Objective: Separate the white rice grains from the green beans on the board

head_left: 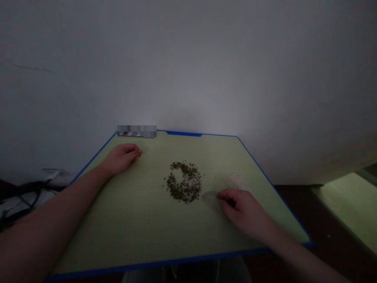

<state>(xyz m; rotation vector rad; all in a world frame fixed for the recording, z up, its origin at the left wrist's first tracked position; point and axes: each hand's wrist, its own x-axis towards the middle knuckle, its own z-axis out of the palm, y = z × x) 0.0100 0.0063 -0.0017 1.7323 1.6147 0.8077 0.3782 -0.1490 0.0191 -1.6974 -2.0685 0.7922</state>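
My right hand (240,206) pinches a clear plastic protractor (209,195) by its right side, its curved edge facing away from me. Just left of it lies a round, loose spread of small dark greenish beans (184,192) mixed with paler grains. Close behind my right hand is a small heap of pale, rice-like grains (234,180), partly hidden by the hand. My left hand (123,156) rests on the far left of the table, fingers curled in, with nothing visible in them.
The pale table (141,232) has a blue rim and stands against a grey wall. A blurred-out flat item (137,131) lies at its back left corner. Dark cables (26,196) show at the left. Another pale surface (350,208) is at the right.
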